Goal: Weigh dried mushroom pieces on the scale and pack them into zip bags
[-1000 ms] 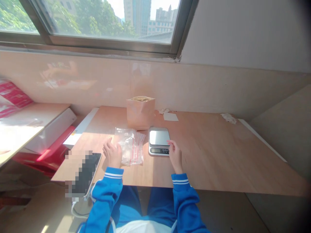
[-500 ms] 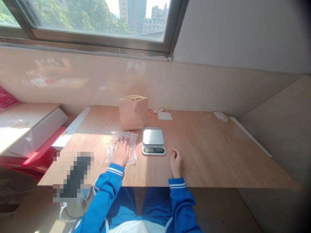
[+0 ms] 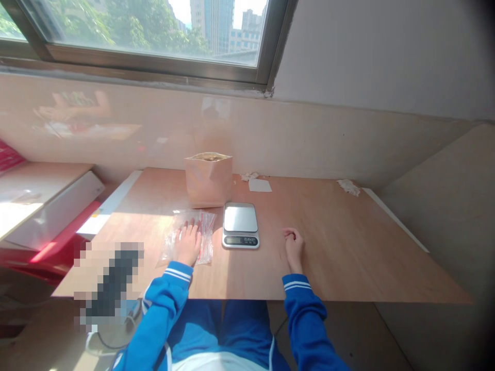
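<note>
My left hand (image 3: 188,243) lies flat with its fingers stretched out on a stack of clear zip-lock bags (image 3: 208,239) with red seal lines. Some of the bags are hidden under the palm. To the right of the bags sits a digital kitchen scale (image 3: 240,219) with a bare metal plate; its display cannot be read. My right hand (image 3: 295,245) rests on the table to the right of the scale, apart from it, fingers curled inward with nothing visible in them. Behind the bags and scale stands a brown paper pouch (image 3: 209,181), upright, its top open.
A white paper slip (image 3: 260,185) and crumpled tissue (image 3: 249,176) lie at the back of the wooden table (image 3: 348,247). More crumpled tissue (image 3: 348,187) is at the far right. A blurred dark object (image 3: 116,281) with cables is at the left front edge.
My right hand has moved to the right, away from the scale, its fingers still curled. The left hand stays on the bags. The whole view has shifted slightly.
</note>
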`<action>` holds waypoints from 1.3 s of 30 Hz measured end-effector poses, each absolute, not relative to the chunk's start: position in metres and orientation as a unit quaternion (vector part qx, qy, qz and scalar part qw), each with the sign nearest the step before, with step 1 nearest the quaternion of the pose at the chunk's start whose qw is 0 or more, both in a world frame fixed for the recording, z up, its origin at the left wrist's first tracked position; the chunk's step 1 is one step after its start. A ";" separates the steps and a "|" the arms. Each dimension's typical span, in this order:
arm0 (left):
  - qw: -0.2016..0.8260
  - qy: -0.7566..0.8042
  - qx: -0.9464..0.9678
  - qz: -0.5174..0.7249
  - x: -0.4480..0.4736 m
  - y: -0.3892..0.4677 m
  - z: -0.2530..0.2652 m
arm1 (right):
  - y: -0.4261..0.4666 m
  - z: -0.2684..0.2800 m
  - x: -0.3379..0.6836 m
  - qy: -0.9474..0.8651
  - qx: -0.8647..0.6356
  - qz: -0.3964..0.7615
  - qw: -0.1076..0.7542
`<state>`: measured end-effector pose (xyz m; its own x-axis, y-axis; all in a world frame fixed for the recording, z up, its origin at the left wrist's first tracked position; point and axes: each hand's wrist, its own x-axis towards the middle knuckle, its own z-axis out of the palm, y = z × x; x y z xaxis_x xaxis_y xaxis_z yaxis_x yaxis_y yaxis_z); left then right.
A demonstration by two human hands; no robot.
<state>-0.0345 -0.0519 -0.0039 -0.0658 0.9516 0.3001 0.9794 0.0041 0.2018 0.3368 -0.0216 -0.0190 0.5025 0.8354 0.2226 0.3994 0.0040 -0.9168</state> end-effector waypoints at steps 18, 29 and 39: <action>-0.153 -0.677 -0.679 -0.239 -0.032 -0.053 0.063 | -0.051 -0.019 0.333 -0.454 -0.693 0.216 0.516; 0.072 -0.641 -0.631 -0.432 -0.037 0.019 0.211 | -0.056 -0.017 0.330 -0.440 -0.692 0.223 0.527; 0.082 -0.662 -0.667 -0.333 -0.036 0.085 0.197 | -0.055 -0.015 0.330 -0.438 -0.690 0.228 0.530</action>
<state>-0.0364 0.0845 0.1972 -0.0976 0.8277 0.5527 0.9372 -0.1104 0.3308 0.3300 -0.0551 -0.0145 0.5125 0.8456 0.1492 0.3620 -0.0552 -0.9305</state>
